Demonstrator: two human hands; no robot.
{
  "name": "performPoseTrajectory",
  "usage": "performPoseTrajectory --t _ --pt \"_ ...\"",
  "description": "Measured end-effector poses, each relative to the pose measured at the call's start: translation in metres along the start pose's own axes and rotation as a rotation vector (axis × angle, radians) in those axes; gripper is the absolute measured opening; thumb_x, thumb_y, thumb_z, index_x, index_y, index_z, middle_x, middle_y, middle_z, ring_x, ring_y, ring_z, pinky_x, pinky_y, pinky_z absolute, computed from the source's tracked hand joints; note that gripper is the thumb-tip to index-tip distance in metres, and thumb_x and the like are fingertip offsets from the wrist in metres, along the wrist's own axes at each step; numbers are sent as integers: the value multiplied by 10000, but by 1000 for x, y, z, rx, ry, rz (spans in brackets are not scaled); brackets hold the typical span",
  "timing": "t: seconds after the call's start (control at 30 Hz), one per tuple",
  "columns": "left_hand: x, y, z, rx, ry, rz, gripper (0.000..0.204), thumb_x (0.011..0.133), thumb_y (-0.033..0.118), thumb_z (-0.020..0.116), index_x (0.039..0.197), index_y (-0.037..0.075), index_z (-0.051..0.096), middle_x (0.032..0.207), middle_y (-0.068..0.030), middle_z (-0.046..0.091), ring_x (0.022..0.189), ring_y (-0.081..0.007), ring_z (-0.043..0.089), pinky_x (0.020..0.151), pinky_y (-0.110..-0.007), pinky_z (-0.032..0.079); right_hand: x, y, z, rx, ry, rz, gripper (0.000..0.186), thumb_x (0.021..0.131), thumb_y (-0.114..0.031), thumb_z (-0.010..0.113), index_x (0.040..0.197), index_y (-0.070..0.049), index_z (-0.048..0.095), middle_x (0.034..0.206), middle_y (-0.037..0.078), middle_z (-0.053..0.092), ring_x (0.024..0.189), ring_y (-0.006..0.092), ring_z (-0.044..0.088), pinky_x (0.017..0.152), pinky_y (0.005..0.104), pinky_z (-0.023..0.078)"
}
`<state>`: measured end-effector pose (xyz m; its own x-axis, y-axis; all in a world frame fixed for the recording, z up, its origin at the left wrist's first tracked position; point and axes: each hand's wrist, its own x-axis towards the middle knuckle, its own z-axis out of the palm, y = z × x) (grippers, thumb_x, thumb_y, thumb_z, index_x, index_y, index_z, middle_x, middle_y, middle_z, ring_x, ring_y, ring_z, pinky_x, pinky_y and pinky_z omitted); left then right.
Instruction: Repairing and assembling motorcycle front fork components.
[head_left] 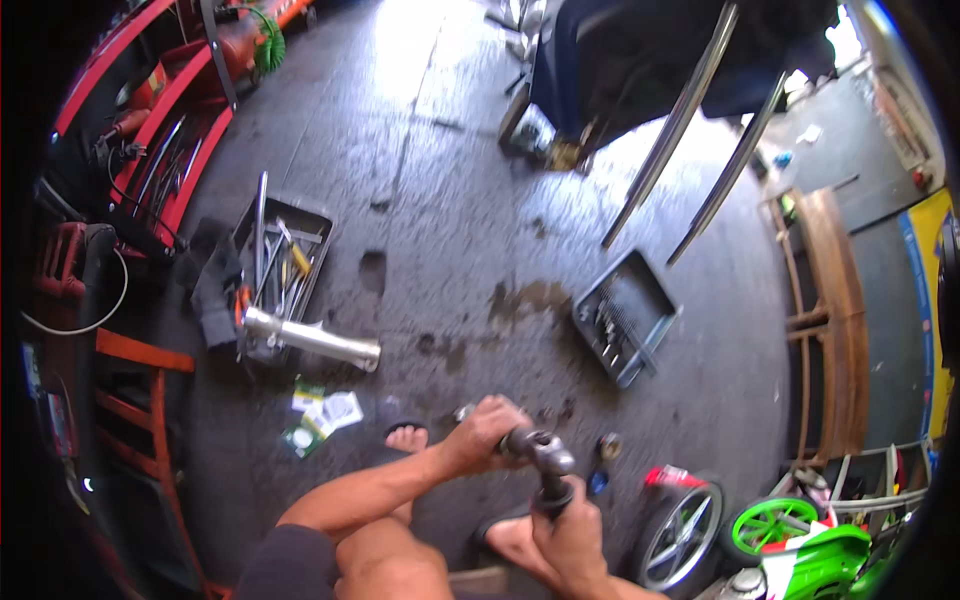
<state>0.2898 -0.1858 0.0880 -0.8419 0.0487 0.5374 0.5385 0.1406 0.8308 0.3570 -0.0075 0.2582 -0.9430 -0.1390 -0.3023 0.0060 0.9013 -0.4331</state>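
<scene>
My left hand (487, 428) grips the handle of a metal ratchet-like tool (545, 449) at the lower middle. Just below the tool's head, my right hand (565, 532) wraps round an upright dark cylindrical part (553, 497). Its lower end is hidden. Small round metal parts (609, 447) lie on the floor right of my hands, and paper packets (340, 408) lie to their left.
A tool tray (316, 226) with a silver tube (340, 348) lies left, another tray (661, 286) right. A red rack (158, 150) and orange chair (140, 350) line the left. Two chrome tubes (665, 140) stand upper right; a wheel (680, 535) and green toy motorbike (830, 560) lie lower right.
</scene>
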Motion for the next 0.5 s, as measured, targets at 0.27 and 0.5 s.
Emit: performPoseTrajectory --t 0.27,0.5 --pt "6 7 -6 46 21 -11 566 677 233 960 1150 109 675 1052 -70 722 982 -304 680 928 -425 493 -14 -10 -23 214 54 -55 427 913 -147 817 1260 7 621 879 190 749 837 290 782 741 387 577" --pt "8 9 -10 75 46 6 645 735 413 950 1225 102 668 1046 -84 725 998 -318 684 944 -434 498 -14 -3 -38 243 103 88 322 932 -108 797 1187 25 653 906 139 782 841 172 750 759 333 571"
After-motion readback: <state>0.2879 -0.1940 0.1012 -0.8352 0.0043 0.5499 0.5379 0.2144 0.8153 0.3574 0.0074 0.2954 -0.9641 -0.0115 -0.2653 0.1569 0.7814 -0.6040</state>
